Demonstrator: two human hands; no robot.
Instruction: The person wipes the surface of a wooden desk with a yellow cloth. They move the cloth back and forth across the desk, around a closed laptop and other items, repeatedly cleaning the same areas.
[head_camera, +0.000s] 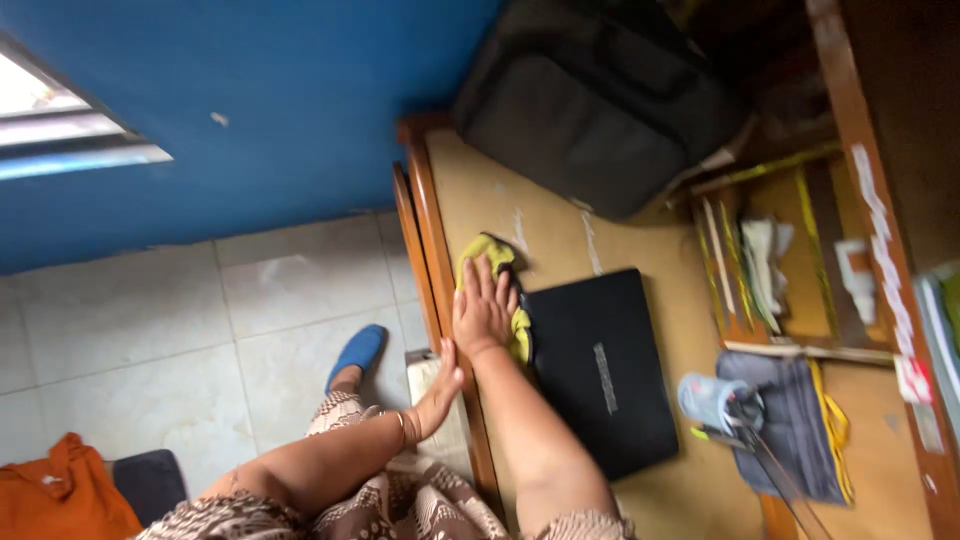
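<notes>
My right hand (483, 305) lies flat, fingers spread, on a yellow-green cloth (487, 252) pressed to the wooden desk top (540, 215) near its left edge. My left hand (437, 392) rests on the desk's raised wooden rim (432, 245), fingers apart, holding nothing. A closed black laptop (600, 370) lies just right of the cloth and my right forearm.
A dark bag (590, 100) sits at the desk's far end. A wooden shelf unit (790, 260) with papers, a grey cloth (790, 420) and a bluish cup (712, 398) stand to the right. Below are a tiled floor (200, 330), my blue shoe (357, 352) and orange fabric (55, 495).
</notes>
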